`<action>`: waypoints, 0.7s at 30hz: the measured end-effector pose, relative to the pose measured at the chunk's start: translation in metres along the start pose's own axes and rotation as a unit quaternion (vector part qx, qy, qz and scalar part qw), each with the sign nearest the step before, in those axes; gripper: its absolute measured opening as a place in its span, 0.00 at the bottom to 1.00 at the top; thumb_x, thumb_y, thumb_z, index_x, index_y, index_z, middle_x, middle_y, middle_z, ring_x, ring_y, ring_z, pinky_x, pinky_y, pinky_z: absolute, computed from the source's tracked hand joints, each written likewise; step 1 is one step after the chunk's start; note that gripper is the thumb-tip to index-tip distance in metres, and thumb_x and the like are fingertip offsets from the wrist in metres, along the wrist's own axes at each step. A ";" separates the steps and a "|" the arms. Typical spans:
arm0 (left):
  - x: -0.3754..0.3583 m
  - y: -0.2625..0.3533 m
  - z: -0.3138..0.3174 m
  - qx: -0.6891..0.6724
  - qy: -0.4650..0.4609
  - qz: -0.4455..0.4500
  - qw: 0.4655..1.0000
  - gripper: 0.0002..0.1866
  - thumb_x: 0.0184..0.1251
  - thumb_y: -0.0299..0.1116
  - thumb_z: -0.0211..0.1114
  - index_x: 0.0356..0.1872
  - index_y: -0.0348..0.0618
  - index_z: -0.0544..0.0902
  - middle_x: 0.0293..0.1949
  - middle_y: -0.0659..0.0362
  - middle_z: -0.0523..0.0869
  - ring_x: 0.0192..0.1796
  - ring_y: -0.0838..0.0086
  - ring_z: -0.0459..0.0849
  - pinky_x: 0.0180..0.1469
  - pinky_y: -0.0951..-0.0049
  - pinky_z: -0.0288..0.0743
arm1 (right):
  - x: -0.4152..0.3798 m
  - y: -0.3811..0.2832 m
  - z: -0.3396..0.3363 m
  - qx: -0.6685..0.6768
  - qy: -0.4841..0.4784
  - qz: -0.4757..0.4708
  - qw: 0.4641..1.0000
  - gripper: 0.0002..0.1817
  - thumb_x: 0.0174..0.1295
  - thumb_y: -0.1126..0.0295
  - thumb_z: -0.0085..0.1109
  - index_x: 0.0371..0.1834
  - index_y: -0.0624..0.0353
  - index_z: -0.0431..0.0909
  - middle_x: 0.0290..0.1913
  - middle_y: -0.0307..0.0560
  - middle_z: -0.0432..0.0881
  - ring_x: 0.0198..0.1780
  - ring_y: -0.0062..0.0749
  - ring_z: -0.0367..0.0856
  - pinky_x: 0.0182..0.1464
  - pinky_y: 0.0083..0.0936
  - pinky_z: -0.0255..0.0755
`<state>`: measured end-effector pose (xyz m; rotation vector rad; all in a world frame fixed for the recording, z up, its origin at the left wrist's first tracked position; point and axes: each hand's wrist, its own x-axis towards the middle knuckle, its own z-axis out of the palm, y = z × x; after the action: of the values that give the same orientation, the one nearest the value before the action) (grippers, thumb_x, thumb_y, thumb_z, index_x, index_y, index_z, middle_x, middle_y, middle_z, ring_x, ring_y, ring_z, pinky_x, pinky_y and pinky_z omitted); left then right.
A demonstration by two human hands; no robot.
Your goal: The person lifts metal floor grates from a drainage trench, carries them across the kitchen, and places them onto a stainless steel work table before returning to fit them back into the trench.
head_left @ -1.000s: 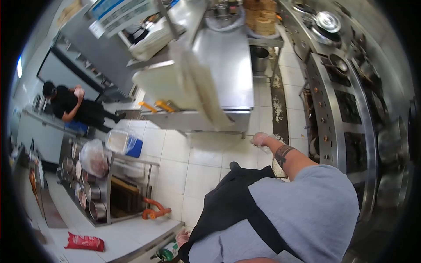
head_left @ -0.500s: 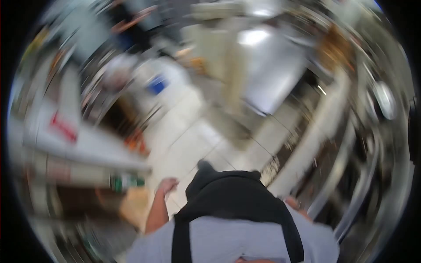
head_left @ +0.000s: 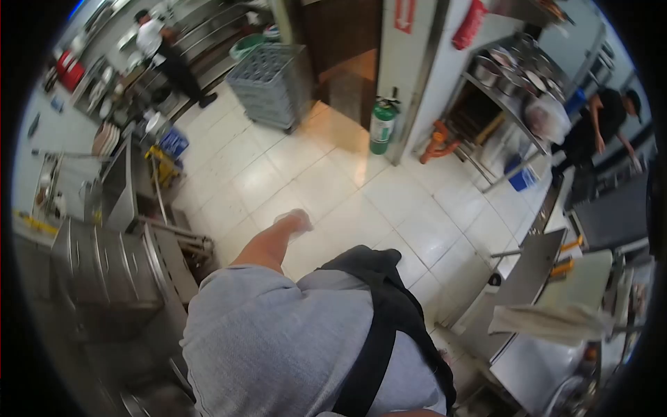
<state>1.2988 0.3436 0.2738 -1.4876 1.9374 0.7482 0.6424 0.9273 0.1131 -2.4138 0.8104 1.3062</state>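
Note:
My left hand (head_left: 295,221) hangs in front of me over the pale tiled floor (head_left: 333,184), at the end of a bare forearm. It is blurred, so its finger pose is unclear, and it touches no object. Just past the right edge of my dark apron (head_left: 365,267) shows a small skin-toned patch, which looks like part of my right hand (head_left: 445,356). Its fingers and anything in them are hidden. The nearest things to it are the steel tables at the lower right.
Grey stacked racks (head_left: 269,83) stand ahead, beside a doorway. A green extinguisher (head_left: 382,126) is on the floor by the wall. Steel drawers (head_left: 104,264) line the left. One person (head_left: 167,52) stands far left; another (head_left: 599,125) leans at the right.
The view has swung left and is sharper. The extinguisher has shifted from left of me to ahead and right. My left arm reaches further forward; my right hand shows less.

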 end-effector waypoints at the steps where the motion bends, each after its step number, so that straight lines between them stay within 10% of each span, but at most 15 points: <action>1: -0.011 -0.018 0.017 -0.038 -0.021 -0.055 0.998 0.26 0.63 0.54 0.69 0.49 0.41 0.90 0.52 0.48 0.90 0.58 0.55 0.86 0.60 0.56 0.79 | 0.003 0.013 -0.003 -0.017 0.029 0.011 0.999 0.14 0.72 0.59 0.50 0.26 0.46 0.68 0.26 0.37 0.72 0.31 0.32 0.72 0.38 0.33 0.65; 6: -0.076 -0.065 0.077 -0.236 0.008 -0.159 0.959 0.18 0.61 0.50 0.74 0.37 0.44 0.90 0.32 0.57 0.90 0.37 0.67 0.88 0.40 0.60 0.81 | 0.016 0.056 -0.044 0.009 0.103 0.053 0.993 0.09 0.71 0.62 0.51 0.32 0.47 0.73 0.32 0.38 0.76 0.38 0.35 0.76 0.43 0.36 0.67; 9: -0.105 -0.069 0.059 -0.322 -0.074 -0.194 0.924 0.17 0.62 0.50 0.75 0.35 0.46 0.90 0.31 0.59 0.90 0.36 0.70 0.88 0.40 0.61 0.80 | 0.034 0.099 -0.106 0.317 0.075 0.130 0.936 0.07 0.70 0.63 0.51 0.33 0.48 0.74 0.33 0.39 0.77 0.39 0.36 0.77 0.44 0.36 0.67; 11: -0.079 -0.093 0.079 -0.340 -0.070 -0.159 0.924 0.17 0.61 0.49 0.75 0.39 0.45 0.90 0.35 0.56 0.91 0.39 0.67 0.89 0.43 0.60 0.81 | 0.053 0.128 -0.160 0.839 0.081 0.276 0.461 0.06 0.69 0.63 0.51 0.34 0.49 0.74 0.33 0.40 0.77 0.39 0.36 0.77 0.44 0.37 0.68; 12: -0.065 -0.105 0.085 -0.350 -0.069 -0.160 0.920 0.17 0.61 0.49 0.75 0.39 0.45 0.90 0.35 0.56 0.91 0.39 0.67 0.89 0.43 0.60 0.81 | 0.064 0.140 -0.190 0.886 0.112 0.322 0.313 0.06 0.69 0.64 0.51 0.34 0.49 0.75 0.33 0.40 0.78 0.39 0.37 0.77 0.45 0.37 0.68; 21: 0.022 -0.228 0.017 -0.275 0.054 -0.011 0.960 0.25 0.62 0.52 0.70 0.50 0.42 0.90 0.51 0.48 0.91 0.56 0.55 0.88 0.59 0.54 0.77 | 0.156 0.240 -0.406 0.826 0.165 0.312 0.439 0.05 0.66 0.67 0.52 0.38 0.51 0.77 0.36 0.44 0.80 0.40 0.40 0.79 0.47 0.40 0.71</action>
<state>1.5172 0.2914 0.2271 -1.8978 1.8718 1.2963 0.8418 0.4833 0.2122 -0.5617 1.8348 -0.3003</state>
